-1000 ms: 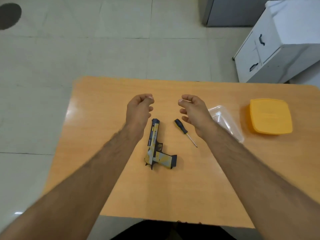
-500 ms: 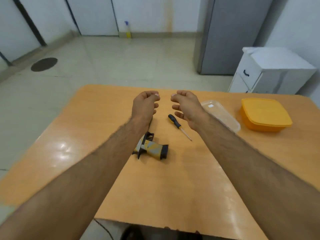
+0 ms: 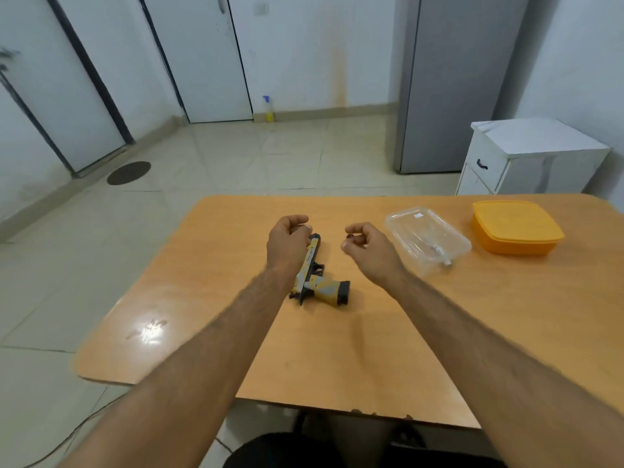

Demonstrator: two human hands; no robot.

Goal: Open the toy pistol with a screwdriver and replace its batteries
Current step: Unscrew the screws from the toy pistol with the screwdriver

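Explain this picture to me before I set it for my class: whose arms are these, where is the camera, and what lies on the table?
There is no machine here. A person wears one wide-angle camera on the head, looking forward and down, so both bare arms reach into the picture from below. On the orange table lies a yellow and grey toy pistol, with a clear plastic tub and a lidded orange box to its right. The left hand hovers loosely curled over the pistol's barrel and holds nothing. The right hand is curled. A dark bit at its fingertips may be the screwdriver, but a grip cannot be confirmed.
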